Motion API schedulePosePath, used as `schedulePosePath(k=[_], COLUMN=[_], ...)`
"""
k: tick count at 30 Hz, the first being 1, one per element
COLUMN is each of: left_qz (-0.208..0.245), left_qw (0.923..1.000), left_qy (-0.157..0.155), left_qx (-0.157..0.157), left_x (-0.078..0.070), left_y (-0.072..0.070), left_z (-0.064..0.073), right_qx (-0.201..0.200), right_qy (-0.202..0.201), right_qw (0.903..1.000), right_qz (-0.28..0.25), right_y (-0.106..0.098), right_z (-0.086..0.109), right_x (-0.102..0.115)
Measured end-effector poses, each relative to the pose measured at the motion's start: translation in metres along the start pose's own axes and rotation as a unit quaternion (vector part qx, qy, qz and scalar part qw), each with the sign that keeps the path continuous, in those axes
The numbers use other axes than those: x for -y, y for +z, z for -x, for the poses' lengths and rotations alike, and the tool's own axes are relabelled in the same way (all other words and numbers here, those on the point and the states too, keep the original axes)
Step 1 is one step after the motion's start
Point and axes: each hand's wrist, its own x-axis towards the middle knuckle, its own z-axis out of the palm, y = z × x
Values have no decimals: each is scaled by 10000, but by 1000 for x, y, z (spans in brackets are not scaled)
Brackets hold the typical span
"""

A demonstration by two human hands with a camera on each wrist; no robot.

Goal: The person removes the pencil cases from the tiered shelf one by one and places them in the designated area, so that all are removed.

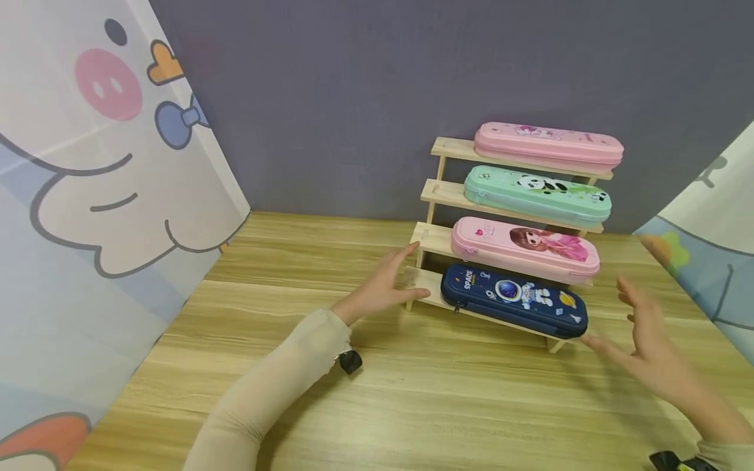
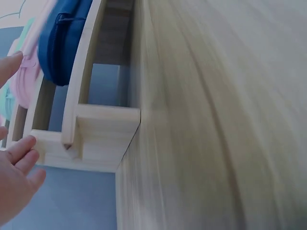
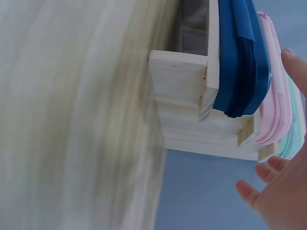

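A wooden tiered stand (image 1: 449, 191) bears a pencil case on each step. Lowest is a navy pencil case (image 1: 512, 299) with an astronaut and the word SPACE. Above it come a pink pencil case (image 1: 524, 245) with a girl, a mint pencil case (image 1: 537, 193) with a panda, and a pink pencil case (image 1: 548, 144) on top. My left hand (image 1: 385, 284) is by the stand's left end, thumb and fingers spread, holding nothing. On the other side, my right hand (image 1: 654, 353) hovers empty, its thumb near the navy case's right end.
The stand is on a wood-grain table (image 1: 400, 399) in front of a dark grey wall (image 1: 330, 111). Cartoon-print cloth (image 1: 177, 196) hangs at the left, with more printed cloth (image 1: 713, 229) at the right.
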Motion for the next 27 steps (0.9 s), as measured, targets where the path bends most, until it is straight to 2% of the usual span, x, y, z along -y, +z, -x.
schedulePosePath(k=[4, 10, 16, 21, 23, 27], left_qz=[306, 586, 783, 1265, 1256, 1187], left_qw=[9995, 9971, 9933, 9858, 9855, 9883], left_qy=[101, 90, 153, 186, 235, 207], left_qx=[64, 480, 834, 1089, 1112, 939], left_x=[-1, -5, -8, -10, -10, -9], left_y=[10, 21, 28, 33, 35, 39], left_z=[-11, -23, -31, -35, -37, -38], right_qx=[58, 285, 319, 275, 286, 355], right_qy=[343, 578, 534, 420, 402, 341], right_qw=[9992, 9973, 9972, 9970, 9968, 9966], right_qz=[-194, -358, -410, -585, -635, -663], right_y=[3, 7, 11, 12, 14, 18], right_z=[6, 9, 13, 16, 17, 19], right_x=[-3, -6, -8, -10, -12, -14])
